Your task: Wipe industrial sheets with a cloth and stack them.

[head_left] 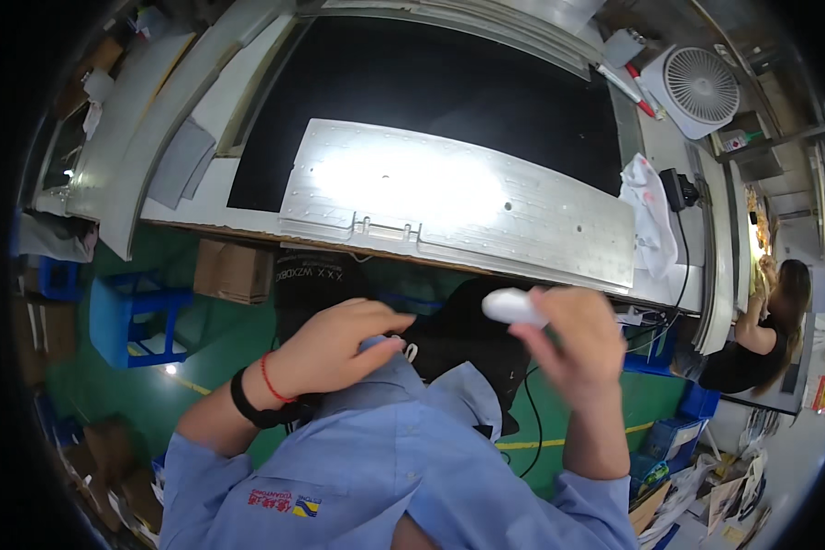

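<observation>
A white, smooth, rounded object [511, 306] is gripped in my right hand [573, 339], between the thumb and fingers, in front of the bench edge. Its kind cannot be made out, and the hand is slightly blurred. My left hand [353, 344] is over my lap near the hem of my blue shirt [376, 403], its fingers bent and apart with nothing visible in them. Beyond both hands lies a flat silver metal plate [568, 225], with small holes and a notched near edge. It rests partly on a black mat [412, 82] and reaches the bench's front edge.
A crumpled white cloth [649, 206] and a black plug-like device [678, 190] with a cable are right of the plate. A white fan [699, 87] stands at the back right. Grey cloths [181, 165] lie left. A blue stool [124, 321] stands below; another person [770, 321] sits far right.
</observation>
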The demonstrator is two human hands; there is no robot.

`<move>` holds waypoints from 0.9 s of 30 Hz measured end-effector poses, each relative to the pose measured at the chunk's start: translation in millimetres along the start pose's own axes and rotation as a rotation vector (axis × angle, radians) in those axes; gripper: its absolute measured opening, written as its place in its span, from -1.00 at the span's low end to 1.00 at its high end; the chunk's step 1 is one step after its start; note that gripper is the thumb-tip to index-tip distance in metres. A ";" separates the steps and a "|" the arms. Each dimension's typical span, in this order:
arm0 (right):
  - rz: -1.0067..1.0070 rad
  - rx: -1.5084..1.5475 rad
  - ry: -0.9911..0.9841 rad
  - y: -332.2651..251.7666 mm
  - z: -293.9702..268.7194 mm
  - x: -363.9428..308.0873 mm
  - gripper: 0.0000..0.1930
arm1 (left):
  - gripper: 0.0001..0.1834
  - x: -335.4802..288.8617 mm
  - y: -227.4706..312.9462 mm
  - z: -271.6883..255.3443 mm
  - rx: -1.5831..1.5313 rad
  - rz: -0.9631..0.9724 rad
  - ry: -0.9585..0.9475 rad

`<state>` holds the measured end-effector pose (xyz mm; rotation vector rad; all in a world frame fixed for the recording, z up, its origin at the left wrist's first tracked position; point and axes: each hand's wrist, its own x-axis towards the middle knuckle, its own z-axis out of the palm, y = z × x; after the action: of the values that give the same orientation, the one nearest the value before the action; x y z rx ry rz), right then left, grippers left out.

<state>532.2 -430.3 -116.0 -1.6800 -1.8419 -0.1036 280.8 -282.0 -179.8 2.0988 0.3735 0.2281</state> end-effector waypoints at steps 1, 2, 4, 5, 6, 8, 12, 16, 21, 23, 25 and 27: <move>0.064 -0.081 -0.007 9.1 -9.6 2.8 -0.64 | -0.72 -3.5 -4.8 -3.6 0.003 0.009 0.005; 0.146 -0.139 0.065 25.3 -17.0 9.9 -0.65 | -0.82 -5.8 -7.0 -7.5 -0.032 -0.011 -0.024; 0.359 -0.152 0.186 72.4 -28.6 37.5 -0.67 | -0.84 -2.3 -6.1 -7.8 -0.075 -0.036 -0.036; 0.481 -0.111 0.235 101.6 -31.4 53.1 -0.68 | -0.84 1.4 -7.1 -6.7 -0.075 -0.019 -0.042; 0.501 -0.181 0.222 135.9 -32.5 62.8 -0.66 | -0.84 4.8 -9.5 -5.8 -0.114 -0.038 -0.084; 0.561 -0.261 0.158 197.9 -24.7 80.3 -0.63 | -0.84 8.2 -11.1 -6.9 -0.145 -0.056 -0.119; 0.317 -0.667 0.215 246.4 2.3 85.9 -0.65 | -0.89 5.9 -12.4 -6.5 -0.223 -0.094 -0.113; 0.632 -0.050 -0.046 215.9 7.6 104.6 -0.70 | -0.86 -1.3 -21.7 -15.6 -0.327 -0.307 -0.018; 0.705 -0.122 -0.159 218.8 5.2 123.0 -0.71 | -0.83 6.0 -26.5 -19.8 -0.330 -0.326 -0.025; 0.705 -0.181 -0.185 215.0 4.6 129.1 -0.72 | -0.83 9.7 -26.0 -20.6 -0.303 -0.321 -0.069; 0.490 -0.343 -0.213 212.3 5.8 131.9 -0.72 | -0.82 12.6 -31.4 -17.6 -0.310 -0.319 -0.071; 0.519 -0.318 -0.210 208.4 4.9 130.3 -0.73 | -0.82 15.7 -32.8 -16.5 -0.320 -0.301 -0.070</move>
<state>724.0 -277.0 -128.5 -2.4220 -1.5256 0.0006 284.7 -247.1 -198.8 1.7071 0.5654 0.0327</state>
